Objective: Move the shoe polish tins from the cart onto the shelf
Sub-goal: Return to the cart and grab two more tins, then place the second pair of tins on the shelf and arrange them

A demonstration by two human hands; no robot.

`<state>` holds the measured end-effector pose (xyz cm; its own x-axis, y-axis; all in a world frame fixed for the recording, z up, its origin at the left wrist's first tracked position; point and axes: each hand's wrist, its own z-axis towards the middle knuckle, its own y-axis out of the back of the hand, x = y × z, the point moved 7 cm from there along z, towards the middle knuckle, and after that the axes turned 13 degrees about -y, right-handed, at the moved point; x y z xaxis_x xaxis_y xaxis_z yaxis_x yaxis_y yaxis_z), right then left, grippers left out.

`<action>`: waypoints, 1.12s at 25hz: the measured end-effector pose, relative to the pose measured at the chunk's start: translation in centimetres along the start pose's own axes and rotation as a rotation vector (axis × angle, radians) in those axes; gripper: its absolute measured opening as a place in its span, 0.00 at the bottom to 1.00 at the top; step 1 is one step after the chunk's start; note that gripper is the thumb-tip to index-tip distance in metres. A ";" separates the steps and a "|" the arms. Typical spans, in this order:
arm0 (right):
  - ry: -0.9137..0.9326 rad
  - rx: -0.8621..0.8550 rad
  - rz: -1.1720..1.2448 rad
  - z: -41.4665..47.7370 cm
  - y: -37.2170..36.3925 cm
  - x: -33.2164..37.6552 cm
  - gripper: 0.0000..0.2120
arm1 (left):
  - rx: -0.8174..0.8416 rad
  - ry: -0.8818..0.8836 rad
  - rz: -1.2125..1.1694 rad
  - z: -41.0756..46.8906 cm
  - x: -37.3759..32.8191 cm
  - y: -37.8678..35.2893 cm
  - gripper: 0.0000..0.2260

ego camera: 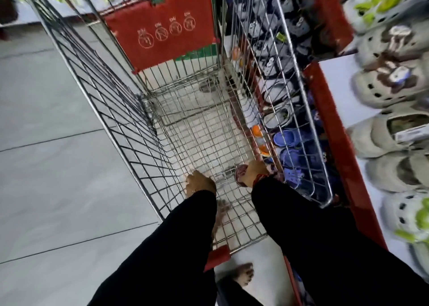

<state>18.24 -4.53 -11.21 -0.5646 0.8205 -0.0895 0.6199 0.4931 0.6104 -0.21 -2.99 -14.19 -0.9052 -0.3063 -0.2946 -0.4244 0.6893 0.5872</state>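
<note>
Both my arms, in black sleeves, reach down into a wire shopping cart (130, 110). My right hand (254, 169) is low at the cart's bottom right, closed around a round dark red shoe polish tin (241, 174). My left hand (199, 183) rests on the cart floor to the left, fingers bent down; whether it holds anything is hidden. The rest of the cart floor shows only bare wire mesh. The shelf (336, 78) with a red edge runs along the right side.
Grey, blue and dark clog-style shoes fill the shelf levels at the right. A red child-seat flap (162, 24) with warning icons stands at the cart's far end. Grey tiled floor (46, 143) lies to the left. A bare foot (243, 274) shows below the cart.
</note>
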 end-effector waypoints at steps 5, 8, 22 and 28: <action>-0.061 -0.014 0.019 0.7 -0.2 -0.4 0.31 | 0.011 -0.023 0.098 0.5 0.6 -0.8 0.22; -0.007 0.036 0.074 0.6 0.3 -0.8 0.25 | 0.053 -0.061 0.202 0.1 0.0 0.0 0.24; 0.187 -0.211 0.895 -16.6 16.1 -8.4 0.15 | -0.192 -0.398 -0.950 -16.5 -9.1 13.5 0.09; 0.290 -0.316 1.279 -28.2 23.6 -19.9 0.12 | -0.112 -0.784 -0.949 -30.9 -18.3 17.5 0.04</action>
<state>28.77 -17.37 27.20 0.1921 0.5414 0.8185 0.6653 -0.6850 0.2969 8.21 -5.65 24.76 0.0043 -0.1515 -0.9884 -0.9398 0.3371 -0.0558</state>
